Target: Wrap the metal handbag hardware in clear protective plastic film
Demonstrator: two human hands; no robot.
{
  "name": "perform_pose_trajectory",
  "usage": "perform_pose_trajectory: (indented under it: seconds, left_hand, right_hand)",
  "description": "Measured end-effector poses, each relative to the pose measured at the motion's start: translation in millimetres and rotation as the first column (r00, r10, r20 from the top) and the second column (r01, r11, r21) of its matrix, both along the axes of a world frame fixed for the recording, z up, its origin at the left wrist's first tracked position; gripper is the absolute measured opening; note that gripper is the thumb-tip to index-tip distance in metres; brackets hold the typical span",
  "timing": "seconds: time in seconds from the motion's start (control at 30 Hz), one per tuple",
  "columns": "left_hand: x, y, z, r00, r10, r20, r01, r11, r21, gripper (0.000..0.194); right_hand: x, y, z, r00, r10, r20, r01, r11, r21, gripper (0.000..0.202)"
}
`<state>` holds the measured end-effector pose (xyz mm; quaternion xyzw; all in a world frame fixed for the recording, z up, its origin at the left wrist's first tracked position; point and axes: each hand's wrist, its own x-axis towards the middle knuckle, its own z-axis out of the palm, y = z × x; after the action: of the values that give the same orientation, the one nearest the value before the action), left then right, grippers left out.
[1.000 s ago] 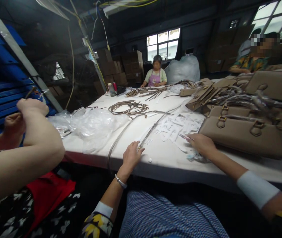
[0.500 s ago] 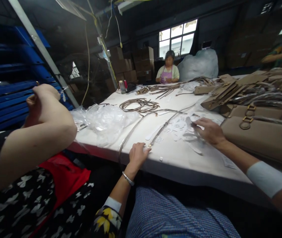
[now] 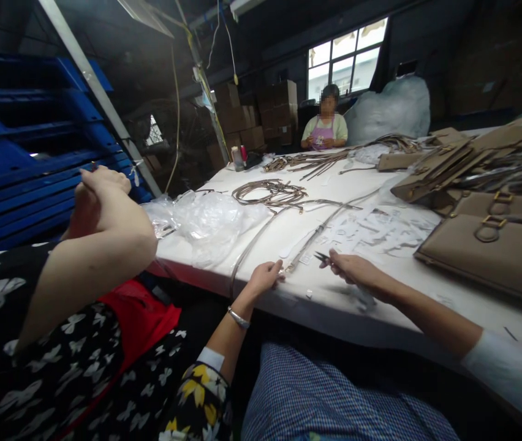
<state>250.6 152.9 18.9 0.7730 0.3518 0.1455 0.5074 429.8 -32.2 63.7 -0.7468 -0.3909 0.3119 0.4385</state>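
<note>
My left hand [image 3: 266, 277] is at the table's front edge, its fingers closed at the metal-tipped end of a thin brown strap [image 3: 309, 240]; whatever it pinches is too small to name. The strap runs away across the white table. To its right, my right hand [image 3: 350, 269] is closed on small dark snips [image 3: 321, 256], whose pointed tips face the strap. Beneath the right hand hangs a blurred piece of clear plastic. Scraps of white paper and film [image 3: 375, 229] lie beyond the right hand.
Brown handbags [image 3: 486, 245] are piled on the right. Coiled straps [image 3: 268, 193] lie mid-table, with crumpled clear plastic [image 3: 217, 223] at the left. Another person's bent arm [image 3: 95, 245] is close on my left. A person in a pink apron [image 3: 323, 133] sits across the table.
My right hand has moved left from the scraps towards the strap end, and the snips now show in it. My left hand's fingers have closed. The view has shifted somewhat.
</note>
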Motion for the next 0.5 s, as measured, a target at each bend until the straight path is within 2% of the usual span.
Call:
perform_pose_trajectory:
  seconds: [0.1,0.2,0.33,0.5]
  left_hand:
    - [-1,-1,-6.0,0.998,0.044,0.054,-0.037,0.992,-0.12,0.045]
    - [-3,-5,-4.4,0.989,0.074,0.125,-0.048,0.979,-0.199,0.03]
    - [-3,-13,6.8,0.971,0.114,0.211,-0.042,0.947,-0.319,0.019]
    - [-3,-22,15.7,0.951,0.152,0.27,-0.019,0.897,-0.441,0.013]
  right_hand:
    - [-27,4,-16.4,0.962,0.121,-0.245,-0.139,0.989,-0.056,0.063]
    - [-44,8,-22.3,0.924,0.119,-0.364,-0.147,0.988,-0.049,0.051]
    - [-50,19,-26.3,0.884,0.086,-0.459,-0.129,0.99,-0.064,0.043]
    - [-48,33,-36.8,0.87,0.086,-0.485,-0.125,0.991,-0.05,0.042]
